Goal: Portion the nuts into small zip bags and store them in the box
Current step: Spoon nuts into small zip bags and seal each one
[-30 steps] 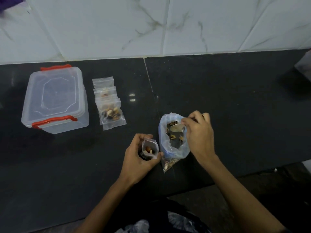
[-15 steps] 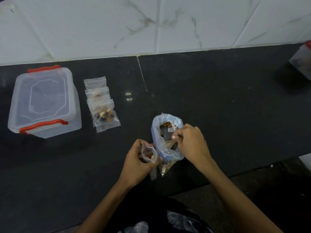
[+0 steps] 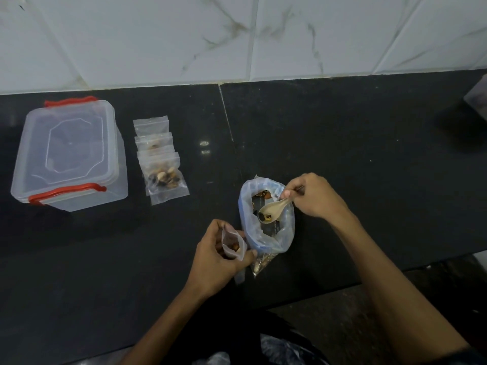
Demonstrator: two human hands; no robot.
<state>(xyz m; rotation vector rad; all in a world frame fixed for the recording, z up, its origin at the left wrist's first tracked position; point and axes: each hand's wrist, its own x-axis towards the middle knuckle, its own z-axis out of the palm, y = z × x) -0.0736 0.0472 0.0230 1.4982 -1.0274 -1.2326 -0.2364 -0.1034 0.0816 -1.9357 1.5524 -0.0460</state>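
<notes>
At lower centre we see the left hand [image 3: 216, 259] gripping a small zip bag [image 3: 233, 245] with nuts inside, its mouth open, just beside the big nut bag [image 3: 266, 219]. The right hand [image 3: 313, 197] pinches a spoon [image 3: 274, 209] carrying nuts over that bag. At left, the lidded box [image 3: 68, 154] stands beside filled zip bags [image 3: 162, 164] on the black counter [image 3: 342, 143].

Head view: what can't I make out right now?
- Small zip bag: fill level, hidden by the left hand.
- Large nut bag: amount left, hidden by its folded rim.
- Stacked zip bags: count, overlapping.
- Object at right edge: cut off.
- Box: contents, blurred by frosted lid.
</notes>
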